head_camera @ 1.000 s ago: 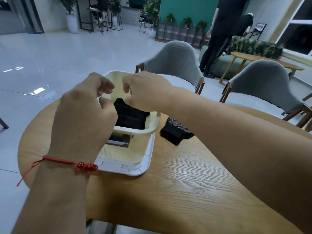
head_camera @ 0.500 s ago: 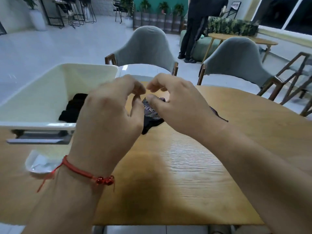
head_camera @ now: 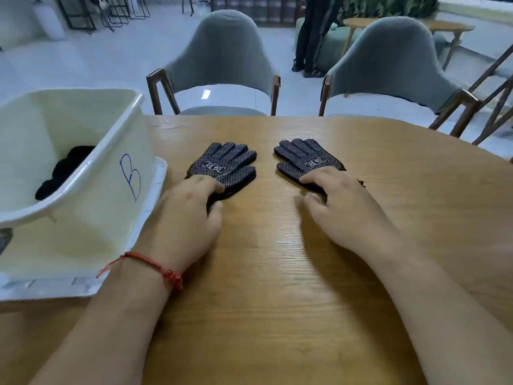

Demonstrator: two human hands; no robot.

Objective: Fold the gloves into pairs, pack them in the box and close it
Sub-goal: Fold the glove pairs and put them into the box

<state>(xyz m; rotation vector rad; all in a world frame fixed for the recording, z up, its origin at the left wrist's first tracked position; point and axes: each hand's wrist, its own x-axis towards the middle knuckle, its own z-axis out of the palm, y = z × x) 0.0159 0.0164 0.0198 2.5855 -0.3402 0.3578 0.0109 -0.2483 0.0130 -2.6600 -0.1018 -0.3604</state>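
box [head_camera: 97,218] blocks left, gap between gloves [head_camera: 224,162]

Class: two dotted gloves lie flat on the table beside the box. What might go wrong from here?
The left glove and right glove lie apart, cuffs pinched by left hand and right hand; pairing may go crooked. The box stands on what looks like its lid; freeing it might spill the dark gloves inside.
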